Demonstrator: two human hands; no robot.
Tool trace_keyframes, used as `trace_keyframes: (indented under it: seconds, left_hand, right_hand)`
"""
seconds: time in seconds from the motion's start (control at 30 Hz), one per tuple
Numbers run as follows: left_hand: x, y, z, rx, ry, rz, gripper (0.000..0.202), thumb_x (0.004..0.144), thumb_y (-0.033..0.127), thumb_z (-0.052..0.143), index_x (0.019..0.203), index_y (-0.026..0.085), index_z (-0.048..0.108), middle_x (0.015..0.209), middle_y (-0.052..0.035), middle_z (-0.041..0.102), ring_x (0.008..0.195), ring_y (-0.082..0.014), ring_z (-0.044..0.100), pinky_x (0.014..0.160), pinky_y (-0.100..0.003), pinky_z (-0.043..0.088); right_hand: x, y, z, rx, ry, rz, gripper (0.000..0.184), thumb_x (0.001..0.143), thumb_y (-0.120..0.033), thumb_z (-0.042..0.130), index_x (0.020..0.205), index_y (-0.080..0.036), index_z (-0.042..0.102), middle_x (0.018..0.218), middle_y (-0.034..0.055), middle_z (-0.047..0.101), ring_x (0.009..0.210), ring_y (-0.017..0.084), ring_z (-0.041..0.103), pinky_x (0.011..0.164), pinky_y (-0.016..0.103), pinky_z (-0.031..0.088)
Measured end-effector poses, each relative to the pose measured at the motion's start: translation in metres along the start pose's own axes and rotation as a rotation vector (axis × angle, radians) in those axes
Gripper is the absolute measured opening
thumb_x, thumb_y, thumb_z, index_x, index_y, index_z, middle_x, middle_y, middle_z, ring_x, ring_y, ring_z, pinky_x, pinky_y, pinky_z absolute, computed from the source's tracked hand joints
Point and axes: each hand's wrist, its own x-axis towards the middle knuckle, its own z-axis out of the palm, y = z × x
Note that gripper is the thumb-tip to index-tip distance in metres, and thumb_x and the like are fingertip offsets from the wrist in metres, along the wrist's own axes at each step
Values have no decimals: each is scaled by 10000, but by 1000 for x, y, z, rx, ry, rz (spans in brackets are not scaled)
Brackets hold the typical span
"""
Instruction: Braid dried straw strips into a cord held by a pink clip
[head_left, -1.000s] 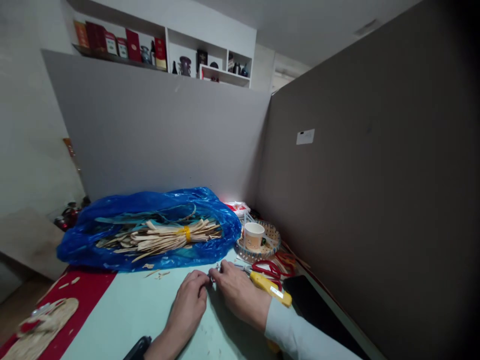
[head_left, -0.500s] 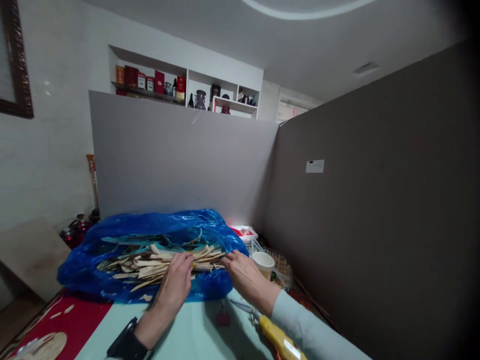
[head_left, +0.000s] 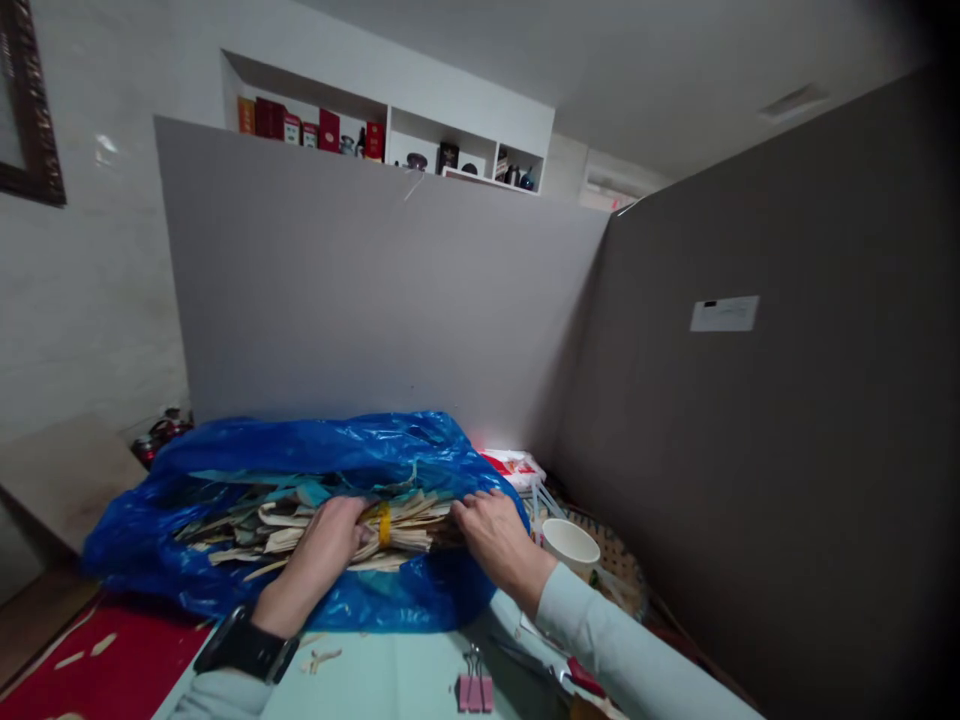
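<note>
Raised off the bench since one second before, and laid on the bundle of dried strips inside the open blue bag. Held with the left hand in a loose, half-closed grip just left of the yellow band. Touched at the right end with the right hand, grip half open, fingers bent over the strip ends.

Both forearms reached forward, converging. The left hand lay palm down, fingers curled closed in a grasp. The right hand, near it, was palm down too, fingers bent, their tips hidden.
</note>
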Motion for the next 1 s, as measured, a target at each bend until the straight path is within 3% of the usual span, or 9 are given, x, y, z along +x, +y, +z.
trace_keyframes:
  seconds: [0.17,0.4,0.57,0.67,0.83,1.0]
  left_hand:
    - [-6,0,-17,-6,-42,4,316,896,311,596,1182,179,593,1227,-84,623,1099,-251,601,931,-496,486]
    - [-17,3,-40,75,-67,-26,296,890,261,593,1172,171,614,1178,-86,662,1117,-253,598,958,-483,455]
    - [-25,36,-33,164,-73,-1,512,783,213,605,1295,218,596,1094,-161,692,1106,-363,585,942,-510,406]
    - [-28,49,-29,195,-53,14,538,798,239,576,1336,240,559,1125,-174,680,1109,-364,582,941,-510,394]
    - [-27,51,-21,237,28,-31,432,881,230,468,1288,271,606,1041,-159,700,1040,-337,610,902,-495,407]
    - [-27,51,-8,259,112,-65,425,923,212,422,1307,290,587,1137,-168,661,1143,-337,558,974,-506,358]
  right_hand:
    - [-13,7,-4,20,5,1,159,859,-53,513,883,-171,617,767,47,660,613,167,560,524,305,258]
    - [-26,-2,-5,40,92,-112,117,889,-91,509,857,-157,601,806,55,652,716,171,557,579,312,283]
    - [-21,-18,-5,59,151,-166,103,916,-131,519,1001,-154,573,909,66,648,821,203,551,656,317,331]
    - [-15,-21,-4,70,147,-175,56,912,-136,540,944,-137,586,894,75,651,808,210,557,659,316,348]
    - [-13,-13,-5,128,148,-146,156,878,-23,493,827,-128,598,784,64,647,718,185,566,614,294,347]
    - [-20,-9,-12,223,185,-97,238,787,49,468,787,-153,593,755,36,641,683,152,565,578,257,331]
